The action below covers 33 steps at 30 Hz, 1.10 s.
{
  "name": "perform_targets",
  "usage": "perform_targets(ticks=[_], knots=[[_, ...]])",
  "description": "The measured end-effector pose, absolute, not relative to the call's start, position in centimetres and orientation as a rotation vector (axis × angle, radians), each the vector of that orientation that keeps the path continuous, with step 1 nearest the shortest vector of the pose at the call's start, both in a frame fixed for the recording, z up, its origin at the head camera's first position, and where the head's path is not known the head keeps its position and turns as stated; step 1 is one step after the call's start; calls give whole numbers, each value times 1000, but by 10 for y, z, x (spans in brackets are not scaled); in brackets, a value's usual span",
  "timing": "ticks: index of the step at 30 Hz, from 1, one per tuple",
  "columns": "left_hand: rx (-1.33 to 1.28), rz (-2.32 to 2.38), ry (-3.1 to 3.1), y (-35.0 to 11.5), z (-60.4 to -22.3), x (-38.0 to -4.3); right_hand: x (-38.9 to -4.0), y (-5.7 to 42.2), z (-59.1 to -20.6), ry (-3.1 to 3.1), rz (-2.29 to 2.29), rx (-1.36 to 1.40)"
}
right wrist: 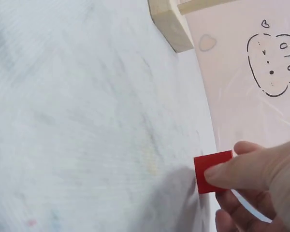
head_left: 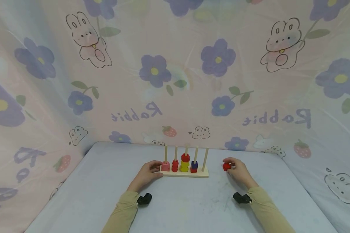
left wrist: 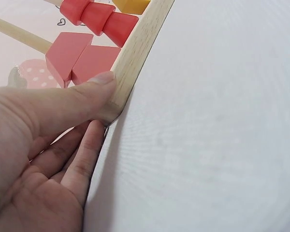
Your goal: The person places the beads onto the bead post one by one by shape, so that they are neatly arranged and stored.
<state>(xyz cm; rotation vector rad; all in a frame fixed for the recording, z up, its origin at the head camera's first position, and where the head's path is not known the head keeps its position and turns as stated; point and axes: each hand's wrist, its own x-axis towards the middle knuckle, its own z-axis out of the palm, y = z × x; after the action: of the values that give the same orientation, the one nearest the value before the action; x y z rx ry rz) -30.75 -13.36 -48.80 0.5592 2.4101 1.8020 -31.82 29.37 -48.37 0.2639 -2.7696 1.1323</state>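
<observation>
A wooden peg stacker point(head_left: 186, 175) with several upright rods stands on the table. My left hand point(head_left: 148, 173) grips its left end, with the thumb point(left wrist: 94, 92) on the base and the fingers around the end. Beside that hand, a pink block point(head_left: 165, 166) sits on the leftmost rod. Off the stacker's right end, my right hand point(head_left: 238, 170) pinches a red block point(right wrist: 212, 171) between thumb and fingers. In the right wrist view, the block's face is square and the thumb partly covers it.
Red beads point(head_left: 175, 165) fill the second rod's foot. The middle rod carries yellow beads point(head_left: 184, 166) under a red bead point(head_left: 185, 157). A dark blue block point(head_left: 194, 164) tops a red one on the fourth rod; the rightmost rod point(head_left: 205, 160) is bare. A patterned curtain point(head_left: 186, 97) hangs behind.
</observation>
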Motion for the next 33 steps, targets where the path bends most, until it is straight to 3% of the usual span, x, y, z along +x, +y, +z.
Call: perform_targets(ticks=[13, 25, 33], knots=[[543, 1784, 2428, -132, -478, -300, -318, 292, -482, -2764, 1137, 213], [555, 1788, 2409, -133, -480, -300, -320, 279, -449, -2593, 1259, 290], [519, 1788, 2445, -136, -509, -320, -314, 257, -415, -2464, 1439, 346]])
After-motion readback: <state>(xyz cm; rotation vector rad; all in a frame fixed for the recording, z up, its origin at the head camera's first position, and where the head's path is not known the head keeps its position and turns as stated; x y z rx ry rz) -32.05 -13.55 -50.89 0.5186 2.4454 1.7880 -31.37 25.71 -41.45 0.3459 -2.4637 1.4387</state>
